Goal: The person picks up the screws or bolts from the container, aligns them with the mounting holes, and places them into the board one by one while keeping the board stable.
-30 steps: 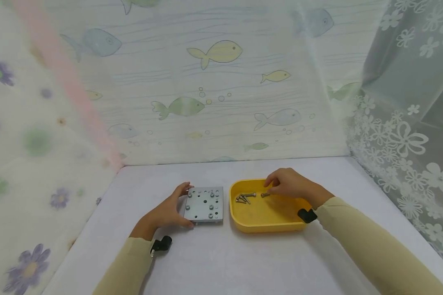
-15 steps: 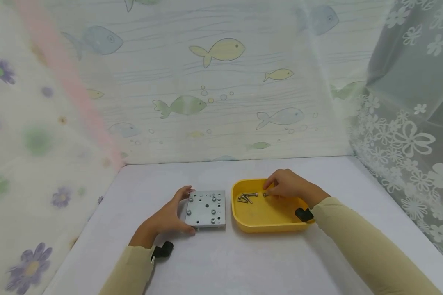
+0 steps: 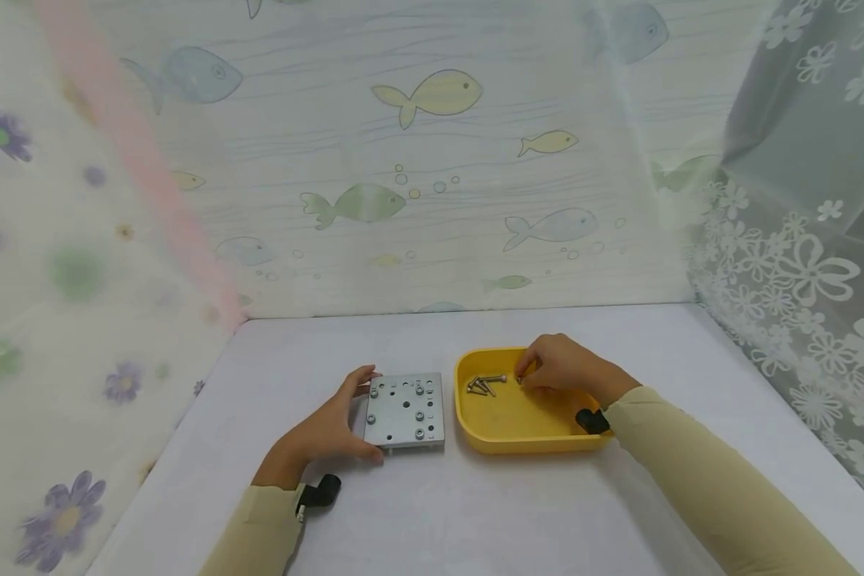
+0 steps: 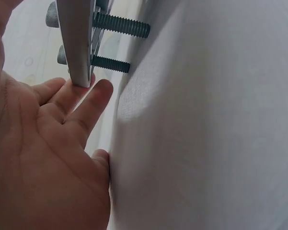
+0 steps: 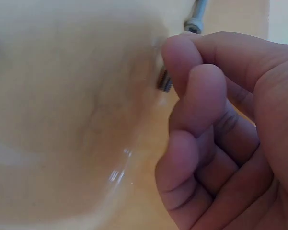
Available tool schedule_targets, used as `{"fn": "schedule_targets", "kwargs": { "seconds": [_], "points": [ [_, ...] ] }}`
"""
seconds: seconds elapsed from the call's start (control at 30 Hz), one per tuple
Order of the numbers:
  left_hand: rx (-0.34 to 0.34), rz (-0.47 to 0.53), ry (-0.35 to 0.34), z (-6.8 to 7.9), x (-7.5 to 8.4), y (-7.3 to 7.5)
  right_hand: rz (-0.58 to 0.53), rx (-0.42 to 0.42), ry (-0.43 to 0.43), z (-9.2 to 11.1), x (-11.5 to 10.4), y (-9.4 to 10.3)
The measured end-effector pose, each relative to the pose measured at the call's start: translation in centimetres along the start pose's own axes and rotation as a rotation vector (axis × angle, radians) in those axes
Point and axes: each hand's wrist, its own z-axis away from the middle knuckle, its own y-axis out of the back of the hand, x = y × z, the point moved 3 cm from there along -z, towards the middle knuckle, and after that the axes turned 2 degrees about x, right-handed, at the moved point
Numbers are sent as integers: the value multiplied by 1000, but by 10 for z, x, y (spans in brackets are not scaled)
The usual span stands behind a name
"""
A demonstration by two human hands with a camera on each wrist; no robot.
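In the head view my left hand (image 3: 327, 428) holds a square silver metal plate (image 3: 391, 408) by its left side, thumb at the near edge and fingers at the far edge. Several socket head screws stand in the plate's holes. The left wrist view shows the threaded end (image 4: 122, 25) of one poking out beneath it. My right hand (image 3: 569, 370) reaches into a yellow tray (image 3: 507, 418) and pinches a small screw between thumb and fingertips. Only the screw's threaded end (image 5: 165, 80) shows in the right wrist view; the fingers hide the rest.
Several loose screws (image 3: 480, 386) lie together in the tray's left part, left of my right fingertips. The tray stands just right of the plate on a white-covered table (image 3: 418, 512). Behind hangs a fish-print curtain (image 3: 432, 184).
My right fingertips have closed in on the small screw, which showed more fully beside them a second ago. The left hand keeps its grip on the plate. The head view has shifted slightly.
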Motion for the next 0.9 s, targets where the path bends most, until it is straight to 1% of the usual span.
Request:
{"fn": "schedule_targets", "kwargs": {
  "seconds": [0.1,0.2,0.33,0.43,0.6,0.73,0.9],
  "points": [
    [-9,7,-6,1,-1,-1,42,11,23,-1,-1,0],
    [-16,4,8,2,-2,-1,102,27,59,-1,-2,0],
    [-28,-6,24,4,-3,0,130,35,70,-2,-1,-2],
    [-32,-16,29,5,-2,0,120,29,56,-3,1,-4],
    [-36,-28,39,2,-6,-2,112,24,69,-1,1,-2],
    [-45,-26,33,0,-8,-2,66,24,82,2,-1,1],
    [-47,-30,35,1,-8,-1,-4,32,78,3,-2,3]
  ]
}}
